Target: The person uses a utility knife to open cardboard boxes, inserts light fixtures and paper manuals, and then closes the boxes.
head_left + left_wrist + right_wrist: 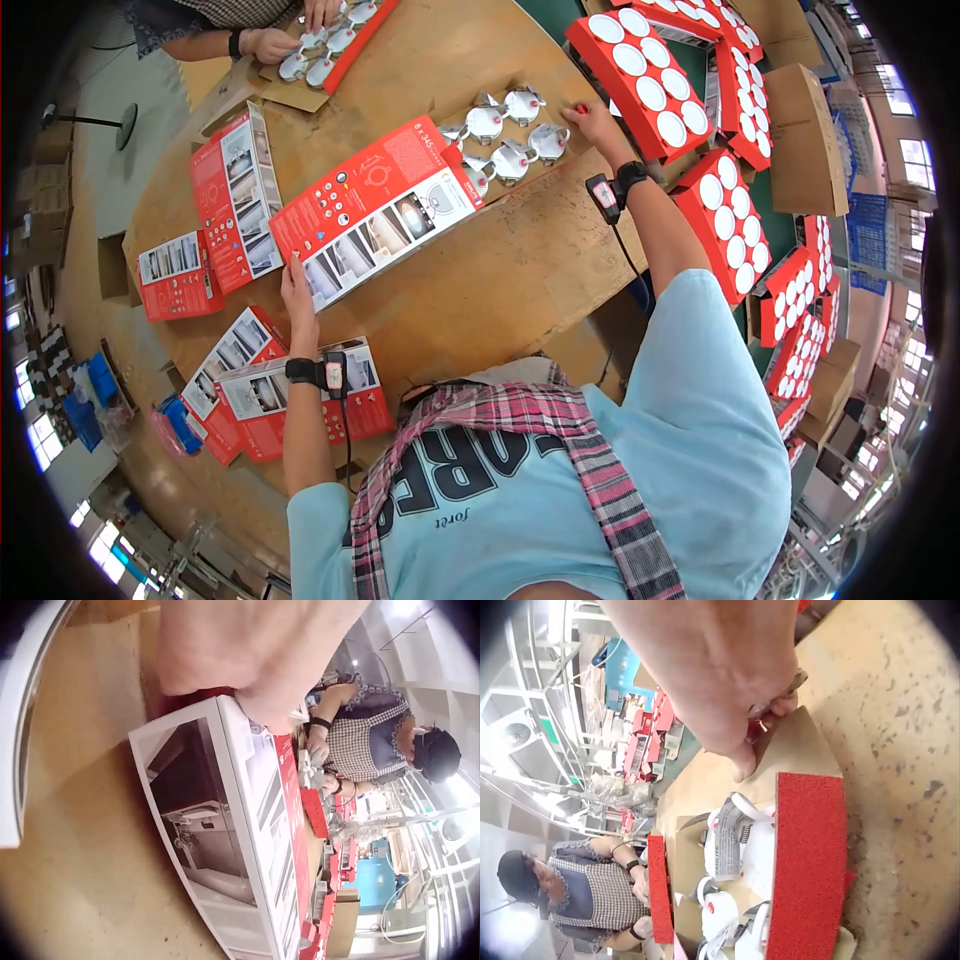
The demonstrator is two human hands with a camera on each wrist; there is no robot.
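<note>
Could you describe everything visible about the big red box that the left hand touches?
The red box is a long, flat printed carton, seemingly cardboard: a red face with white icons beside a white strip of room photos. It lies flat on the table, its far end meeting the lamp tray. The left hand rests on its near end.

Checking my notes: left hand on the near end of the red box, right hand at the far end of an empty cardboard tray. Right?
Not empty: the head view shows the cardboard tray holding white lamps. The left hand is on the near end of the red box, the right hand at the tray's far end.
</note>
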